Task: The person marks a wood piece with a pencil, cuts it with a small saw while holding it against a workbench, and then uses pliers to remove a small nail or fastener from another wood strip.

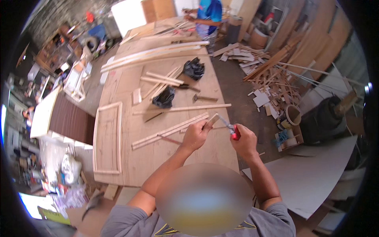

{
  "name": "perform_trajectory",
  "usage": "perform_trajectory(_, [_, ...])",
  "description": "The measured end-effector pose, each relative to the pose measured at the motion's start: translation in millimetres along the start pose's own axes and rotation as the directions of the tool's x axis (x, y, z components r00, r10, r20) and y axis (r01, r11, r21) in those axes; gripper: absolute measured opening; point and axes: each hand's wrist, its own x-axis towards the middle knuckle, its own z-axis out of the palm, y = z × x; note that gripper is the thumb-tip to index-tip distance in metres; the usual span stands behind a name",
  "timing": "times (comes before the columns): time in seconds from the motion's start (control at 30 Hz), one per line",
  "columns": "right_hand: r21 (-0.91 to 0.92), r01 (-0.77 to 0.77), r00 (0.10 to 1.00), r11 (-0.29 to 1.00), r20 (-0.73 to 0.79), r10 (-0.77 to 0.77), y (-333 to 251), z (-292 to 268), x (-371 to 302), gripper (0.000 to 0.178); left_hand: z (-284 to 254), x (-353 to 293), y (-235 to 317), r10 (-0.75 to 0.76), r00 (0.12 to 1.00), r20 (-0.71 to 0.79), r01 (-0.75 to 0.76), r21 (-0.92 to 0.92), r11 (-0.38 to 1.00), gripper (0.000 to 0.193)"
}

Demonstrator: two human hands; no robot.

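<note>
My left hand (196, 135) is closed round a short light wooden strip (213, 119), its thumb lying along the piece. In my right hand (244, 140) is a red-handled tool (236, 132), its thin grey blade (223, 120) pointing up and left toward the strip's end. The blade's tip is close to the strip; whether they touch I cannot tell. Both hands are above the right edge of a large wooden worktable (158, 166). Long wooden strips (169, 131) lie flat on the table just left of my left hand.
On the table lie a hammer (205, 98), two black plastic bags (194, 68), a thin wooden frame (119, 138) and long pale strips (158, 55). A person in a blue shirt (209, 14) stands at the far end. Wood offcuts (272, 87) and a bucket (290, 117) are on the right.
</note>
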Motion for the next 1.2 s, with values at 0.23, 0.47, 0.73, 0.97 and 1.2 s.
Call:
perform_trajectory(0.23, [-0.084,-0.098,0.965,0.992,0.237,0.115,37,56,-23,0.025,2,-34,-100,-0.069,0.989,-0.129,0.088,0.148,0.985,0.029])
perform_trajectory(0.47, [-0.221,-0.086,0.765,0.972,0.61,0.206,86,158,-49,0.034,-3,-91,-222,-0.15,0.981,-0.126,0.184,0.34,0.922,0.034])
perform_trajectory(0.73, [-0.349,0.112,0.665,0.93,0.722,0.191,119,227,-54,0.055,-13,-124,-282,-0.416,0.909,-0.02,0.332,0.637,0.695,0.04])
perform_trajectory(0.97, [-0.27,0.067,0.693,0.961,0.705,0.15,138,258,-45,0.065,-7,-85,-281,-0.226,0.972,-0.069,0.21,0.694,0.689,0.042])
perform_trajectory(1.2, [-0.256,0.131,0.737,0.958,0.671,0.079,145,262,-34,0.085,8,0,-303,-0.207,0.978,0.009,0.139,0.715,0.686,0.046])
